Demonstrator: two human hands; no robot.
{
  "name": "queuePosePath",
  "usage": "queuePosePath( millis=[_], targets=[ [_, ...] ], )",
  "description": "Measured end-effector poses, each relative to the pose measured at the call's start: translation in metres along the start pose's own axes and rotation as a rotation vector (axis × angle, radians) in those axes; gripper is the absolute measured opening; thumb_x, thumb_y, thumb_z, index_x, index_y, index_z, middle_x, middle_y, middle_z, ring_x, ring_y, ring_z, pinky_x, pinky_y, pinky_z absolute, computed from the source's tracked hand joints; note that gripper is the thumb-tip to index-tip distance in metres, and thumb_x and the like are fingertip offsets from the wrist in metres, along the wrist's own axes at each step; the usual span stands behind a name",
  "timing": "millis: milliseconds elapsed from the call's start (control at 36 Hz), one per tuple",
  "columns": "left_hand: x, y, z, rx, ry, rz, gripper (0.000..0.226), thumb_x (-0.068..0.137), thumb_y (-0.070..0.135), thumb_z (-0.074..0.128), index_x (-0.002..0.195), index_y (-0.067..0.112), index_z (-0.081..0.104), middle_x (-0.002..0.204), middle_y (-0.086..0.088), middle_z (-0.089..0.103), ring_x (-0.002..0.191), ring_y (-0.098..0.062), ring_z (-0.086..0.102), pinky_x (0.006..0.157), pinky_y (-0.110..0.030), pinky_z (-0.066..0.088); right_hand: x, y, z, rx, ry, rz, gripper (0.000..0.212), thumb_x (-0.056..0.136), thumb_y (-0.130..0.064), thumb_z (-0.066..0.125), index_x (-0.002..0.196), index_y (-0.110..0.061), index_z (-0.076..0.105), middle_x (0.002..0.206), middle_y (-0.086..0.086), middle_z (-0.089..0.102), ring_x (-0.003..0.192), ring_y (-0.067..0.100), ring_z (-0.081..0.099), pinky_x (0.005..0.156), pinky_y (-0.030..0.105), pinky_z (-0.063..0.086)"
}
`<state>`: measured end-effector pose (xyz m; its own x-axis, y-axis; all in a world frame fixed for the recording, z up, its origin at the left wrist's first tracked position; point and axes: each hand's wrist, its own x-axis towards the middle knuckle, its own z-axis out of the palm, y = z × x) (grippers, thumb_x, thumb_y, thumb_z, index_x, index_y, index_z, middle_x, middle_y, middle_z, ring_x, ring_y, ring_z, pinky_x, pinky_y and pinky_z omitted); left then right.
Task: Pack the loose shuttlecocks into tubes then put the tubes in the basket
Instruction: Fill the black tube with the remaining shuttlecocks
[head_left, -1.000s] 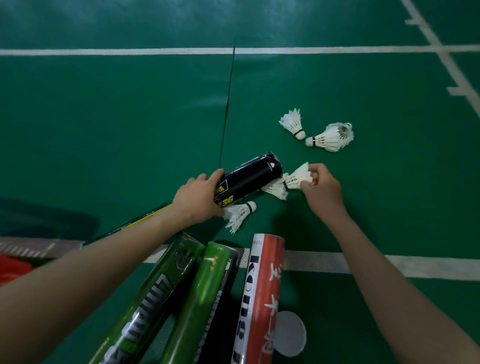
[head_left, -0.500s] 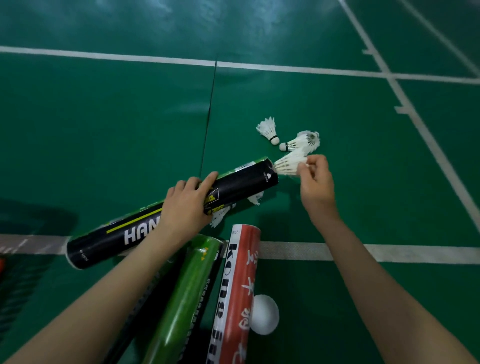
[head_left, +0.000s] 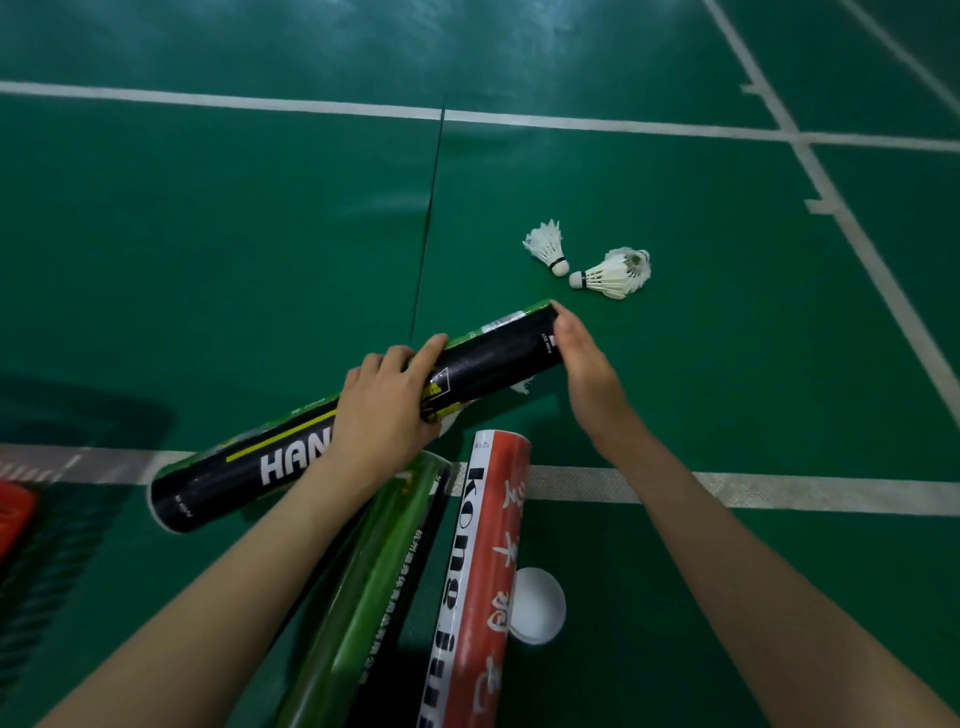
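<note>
My left hand grips the middle of a long black tube that slants up to the right above the court floor. Against the tube's far open end lies my right hand, its fingers straight over the mouth. Two loose white shuttlecocks lie on the floor just beyond that end. White feathers of another shuttlecock peek out from under the tube. No shuttlecock shows in my right hand.
A green tube and a red and white tube lie on the floor below my arms, with a white cap beside the red one. A red object shows at the left edge. White court lines cross the green floor.
The shuttlecock my right hand pinched at the tube's mouth is no longer in sight, and that hand now lies flat against the tube's end. My left hand kept its grip.
</note>
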<state>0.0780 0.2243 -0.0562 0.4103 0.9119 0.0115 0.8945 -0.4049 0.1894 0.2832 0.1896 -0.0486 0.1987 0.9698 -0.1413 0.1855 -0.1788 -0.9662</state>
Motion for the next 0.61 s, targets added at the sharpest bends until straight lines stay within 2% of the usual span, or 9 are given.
queuePosePath(
  millis=[83, 167, 222, 306, 361, 417, 472, 556, 611],
  targets=[
    [0.004, -0.006, -0.001, 0.028, 0.0, -0.027, 0.09, 0.078, 0.035, 0.073, 0.149, 0.029, 0.018, 0.131, -0.007, 0.05, 0.113, -0.029, 0.048, 0.097, -0.04, 0.039, 0.006, 0.005, 0.002, 0.131, -0.065, 0.01, 0.048, 0.096, -0.058, 0.02, 0.132, -0.039, 0.046, 0.14, -0.01, 0.047, 0.135, 0.007, 0.034, 0.116, 0.033, 0.021],
    [0.012, -0.011, -0.007, 0.049, -0.043, -0.107, 0.092, 0.077, 0.035, 0.073, 0.149, 0.028, 0.017, 0.129, -0.01, 0.05, 0.112, -0.032, 0.048, 0.095, -0.042, 0.04, 0.022, 0.016, 0.003, 0.11, 0.108, 0.096, 0.044, 0.102, -0.042, 0.031, 0.139, -0.022, 0.043, 0.14, 0.0, 0.046, 0.126, 0.012, 0.043, 0.109, 0.033, 0.034],
    [0.016, -0.017, -0.01, 0.057, -0.074, -0.151, 0.092, 0.077, 0.034, 0.074, 0.149, 0.028, 0.016, 0.129, -0.011, 0.05, 0.112, -0.033, 0.048, 0.094, -0.044, 0.041, 0.034, 0.03, 0.005, -0.038, 0.189, 0.165, 0.04, 0.101, -0.031, 0.042, 0.138, -0.017, 0.043, 0.125, 0.009, 0.05, 0.096, 0.012, 0.051, 0.086, 0.029, 0.044],
    [0.016, -0.024, -0.008, 0.092, -0.122, -0.176, 0.093, 0.078, 0.032, 0.073, 0.149, 0.028, 0.015, 0.131, -0.012, 0.049, 0.114, -0.034, 0.048, 0.096, -0.044, 0.041, 0.045, 0.048, 0.011, -0.245, 0.108, 0.214, 0.042, 0.098, -0.023, 0.048, 0.139, -0.018, 0.043, 0.102, 0.012, 0.049, 0.061, 0.01, 0.041, 0.055, 0.021, 0.038],
    [0.013, -0.027, -0.005, 0.105, -0.144, -0.178, 0.093, 0.078, 0.032, 0.073, 0.15, 0.029, 0.014, 0.131, -0.012, 0.049, 0.114, -0.034, 0.047, 0.096, -0.044, 0.041, 0.047, 0.053, 0.019, -0.288, 0.023, 0.253, 0.041, 0.097, -0.023, 0.049, 0.138, -0.018, 0.045, 0.112, 0.015, 0.052, 0.07, 0.016, 0.051, 0.059, 0.024, 0.043],
    [0.01, -0.028, -0.002, 0.107, -0.154, -0.182, 0.093, 0.079, 0.033, 0.073, 0.15, 0.029, 0.013, 0.131, -0.011, 0.049, 0.115, -0.033, 0.047, 0.096, -0.043, 0.04, 0.046, 0.053, 0.026, -0.259, -0.031, 0.278, 0.042, 0.097, -0.021, 0.049, 0.138, -0.016, 0.045, 0.125, 0.014, 0.052, 0.098, 0.027, 0.058, 0.081, 0.037, 0.05],
    [0.008, -0.03, -0.001, 0.105, -0.146, -0.181, 0.094, 0.079, 0.033, 0.073, 0.15, 0.029, 0.013, 0.131, -0.011, 0.049, 0.115, -0.033, 0.047, 0.097, -0.043, 0.04, 0.047, 0.054, 0.03, -0.206, -0.001, 0.274, 0.041, 0.096, -0.018, 0.051, 0.137, -0.012, 0.047, 0.127, 0.012, 0.054, 0.111, 0.028, 0.056, 0.093, 0.039, 0.046],
    [0.006, -0.033, -0.001, 0.093, -0.136, -0.184, 0.094, 0.078, 0.033, 0.073, 0.15, 0.029, 0.013, 0.131, -0.01, 0.049, 0.114, -0.033, 0.047, 0.096, -0.042, 0.04, 0.048, 0.056, 0.029, -0.174, 0.188, 0.202, 0.031, 0.094, -0.018, 0.057, 0.122, -0.006, 0.06, 0.117, 0.013, 0.062, 0.103, 0.023, 0.059, 0.09, 0.033, 0.05],
    [0.004, -0.035, -0.002, 0.086, -0.137, -0.191, 0.094, 0.078, 0.032, 0.074, 0.15, 0.029, 0.013, 0.131, -0.01, 0.049, 0.114, -0.032, 0.047, 0.096, -0.041, 0.039, 0.047, 0.055, 0.024, -0.145, 0.326, 0.13, 0.022, 0.092, -0.015, 0.059, 0.11, -0.004, 0.065, 0.098, 0.008, 0.065, 0.087, 0.018, 0.06, 0.074, 0.024, 0.051]
  ],
)
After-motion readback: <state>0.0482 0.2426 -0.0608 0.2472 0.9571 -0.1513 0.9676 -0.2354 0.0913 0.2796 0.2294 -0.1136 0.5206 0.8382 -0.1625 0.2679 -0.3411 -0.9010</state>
